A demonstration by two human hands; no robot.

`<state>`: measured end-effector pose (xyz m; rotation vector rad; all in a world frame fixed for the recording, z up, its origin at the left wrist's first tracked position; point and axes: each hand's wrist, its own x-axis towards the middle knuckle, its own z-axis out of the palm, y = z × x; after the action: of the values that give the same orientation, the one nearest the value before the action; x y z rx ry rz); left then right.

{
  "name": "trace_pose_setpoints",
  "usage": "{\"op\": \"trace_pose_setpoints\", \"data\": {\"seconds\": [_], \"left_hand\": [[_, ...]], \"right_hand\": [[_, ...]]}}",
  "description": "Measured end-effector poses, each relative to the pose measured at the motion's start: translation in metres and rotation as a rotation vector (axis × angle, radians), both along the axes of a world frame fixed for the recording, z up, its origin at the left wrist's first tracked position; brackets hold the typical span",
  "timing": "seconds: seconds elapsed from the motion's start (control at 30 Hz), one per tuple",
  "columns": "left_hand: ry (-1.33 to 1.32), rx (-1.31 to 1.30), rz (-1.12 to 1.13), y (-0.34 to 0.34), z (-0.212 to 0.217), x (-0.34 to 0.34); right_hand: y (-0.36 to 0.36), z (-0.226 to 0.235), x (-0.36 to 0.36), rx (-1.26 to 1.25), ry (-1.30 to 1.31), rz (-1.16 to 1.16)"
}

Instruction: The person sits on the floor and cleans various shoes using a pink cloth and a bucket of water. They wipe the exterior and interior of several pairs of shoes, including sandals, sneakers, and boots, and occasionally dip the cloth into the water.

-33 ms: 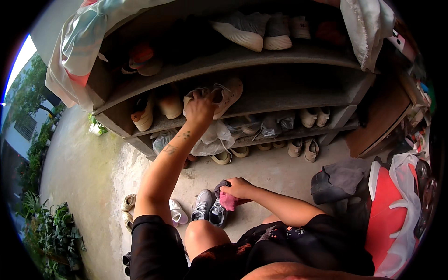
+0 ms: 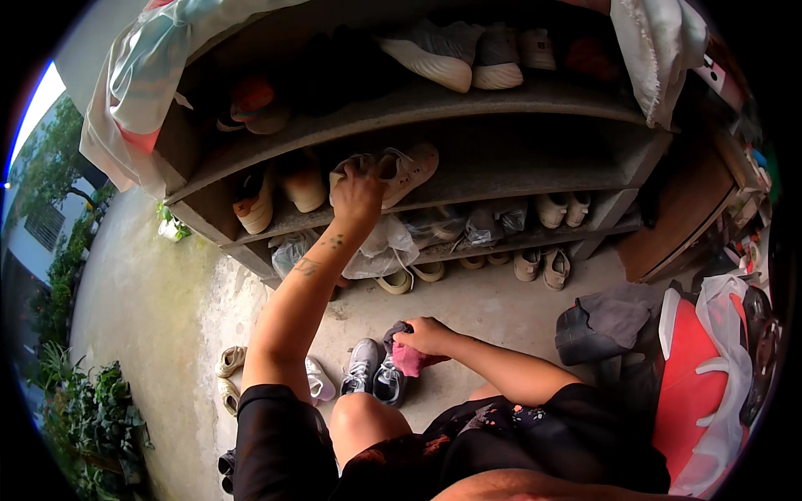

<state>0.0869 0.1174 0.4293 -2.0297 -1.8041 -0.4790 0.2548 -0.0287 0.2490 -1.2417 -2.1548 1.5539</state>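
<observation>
On the middle shelf, my left hand [image 2: 357, 199] reaches to a pair of light-coloured sneakers [image 2: 409, 174]. Its fingers are closed at their heel ends, partly hiding the nearer shoe. Low in front of me, my right hand [image 2: 430, 336] grips a bunched pink and dark cloth [image 2: 409, 359]. The cloth hangs just beside a dark sneaker [image 2: 388, 382] with light laces, and I cannot tell whether they touch. A grey sneaker [image 2: 362, 367] stands left of that one on the floor, close to my knee.
The concrete shoe rack [image 2: 468, 194] holds brown-and-white shoes [image 2: 256, 204] left of my hand and white-soled sneakers [image 2: 447, 63] above. Plastic-wrapped shoes [image 2: 380, 255] sit below. A dark boot [image 2: 581, 334] with grey cloth and a red-and-white bag [image 2: 697, 367] stand at right. Plants [image 2: 96, 417] grow at left.
My left hand and the light sneakers on the shelf have shifted very slightly to the right. The right hand and the cloth look unchanged.
</observation>
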Motion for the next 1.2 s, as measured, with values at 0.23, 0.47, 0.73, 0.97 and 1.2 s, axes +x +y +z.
{"op": "trace_pose_setpoints", "data": {"seconds": [0.23,0.47,0.73,0.97,1.2], "left_hand": [[0.089,0.128,0.148,0.016,-0.036,0.008],[0.104,0.167,0.32,0.03,-0.048,0.022],[-0.151,0.358,0.191,0.034,-0.049,-0.016],[-0.298,0.18,-0.137,-0.075,-0.096,-0.03],[-0.468,-0.782,1.066,-0.348,-0.313,-0.274]], "right_hand": [[-0.003,0.001,0.01,0.007,0.035,-0.025],[-0.006,0.004,0.004,-0.025,0.054,-0.011],[0.0,0.006,-0.001,-0.052,0.058,0.028],[0.011,-0.013,0.002,-0.087,-0.069,-0.016],[0.0,-0.008,0.001,-0.308,0.132,-0.036]]}}
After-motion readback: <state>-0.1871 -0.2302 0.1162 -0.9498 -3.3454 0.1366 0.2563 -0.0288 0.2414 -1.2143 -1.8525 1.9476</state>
